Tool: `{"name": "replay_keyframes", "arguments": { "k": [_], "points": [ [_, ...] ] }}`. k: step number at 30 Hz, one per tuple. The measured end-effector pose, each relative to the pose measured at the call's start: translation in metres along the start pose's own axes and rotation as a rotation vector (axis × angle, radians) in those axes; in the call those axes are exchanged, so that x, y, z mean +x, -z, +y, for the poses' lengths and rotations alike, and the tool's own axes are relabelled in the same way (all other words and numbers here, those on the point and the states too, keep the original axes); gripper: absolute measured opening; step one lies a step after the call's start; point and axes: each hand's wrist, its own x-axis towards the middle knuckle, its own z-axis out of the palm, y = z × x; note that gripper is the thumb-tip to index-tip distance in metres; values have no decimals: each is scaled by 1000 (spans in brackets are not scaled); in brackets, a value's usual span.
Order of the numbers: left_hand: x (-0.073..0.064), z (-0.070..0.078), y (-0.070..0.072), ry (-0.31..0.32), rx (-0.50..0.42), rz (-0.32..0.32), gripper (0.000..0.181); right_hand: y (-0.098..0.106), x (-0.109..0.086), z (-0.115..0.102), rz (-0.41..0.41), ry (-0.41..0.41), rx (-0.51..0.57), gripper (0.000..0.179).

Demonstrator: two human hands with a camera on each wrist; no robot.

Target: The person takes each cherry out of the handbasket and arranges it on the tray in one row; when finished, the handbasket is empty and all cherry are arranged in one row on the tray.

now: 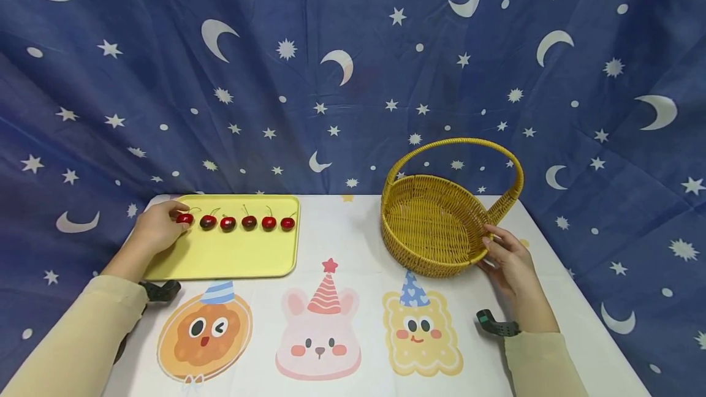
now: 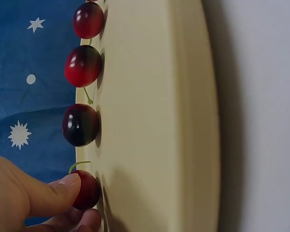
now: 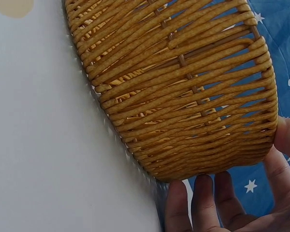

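On a yellow tray lies a row of several dark red cherries with stems. My left hand pinches the leftmost cherry between thumb and fingers; its green stem curves up past the thumb. Beside it in the left wrist view is a darker cherry. A golden-brown wicker basket with a tall arched handle stands at the right. My right hand grips its right rim near the foot of the handle, several fingertips set against the outer wall in the right wrist view.
White cloth covers the table, printed with a bear face, a round orange face and a biscuit face along the front. A blue curtain with moons and stars hangs behind the table.
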Motion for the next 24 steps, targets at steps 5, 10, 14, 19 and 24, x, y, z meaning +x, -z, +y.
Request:
{"name": "replay_keyframes", "arguments": {
  "k": [5,10,14,19,24],
  "points": [
    [-2,2,1,44,-2,6,34,-1,2,-1,0,-1,6,49],
    [-6,2,4,39,4,12,33,-3,2,0,3,0,7,49],
    [-8,1,8,23,3,9,37,-5,2,0,-1,9,4,50],
    [-10,-1,12,14,-14,0,41,-4,3,0,-22,26,10,50],
    [-13,3,18,22,-42,36,46,4,3,-1,-69,23,-12,54]
  ]
}}
